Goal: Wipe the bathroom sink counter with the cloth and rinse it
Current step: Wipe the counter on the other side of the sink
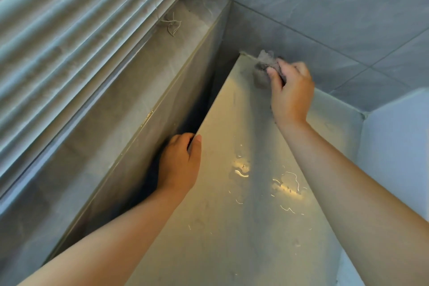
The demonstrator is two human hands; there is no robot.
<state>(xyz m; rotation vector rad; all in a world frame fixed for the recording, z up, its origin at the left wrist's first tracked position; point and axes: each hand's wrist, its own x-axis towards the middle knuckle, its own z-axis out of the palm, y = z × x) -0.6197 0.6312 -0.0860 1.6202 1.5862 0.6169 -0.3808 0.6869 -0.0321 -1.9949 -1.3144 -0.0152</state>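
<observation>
At the far corner of the tabletop [232, 227], right hand [291, 93] holds a bunched grey cloth [263, 65]. Grip curled round it, fingers on top, cloth pressed down on the surface, just beside the tiled wall [325, 7]. Hand slightly blurred.

Left hand [180, 165] sits nearer, at the tabletop's left edge. Thumb lies on top, fingers hooked over the edge into the dark gap [192, 111]; grip clamped on the edge.

Water streaks [287, 183] and droplets shine on the surface between the two forearms, closer to the right one.

Left of the gap, a grey stone sill [139, 100] runs toward the far corner. Blinds [69, 42] hang above it. A tangled cord [171, 24] lies on the sill's far end.
</observation>
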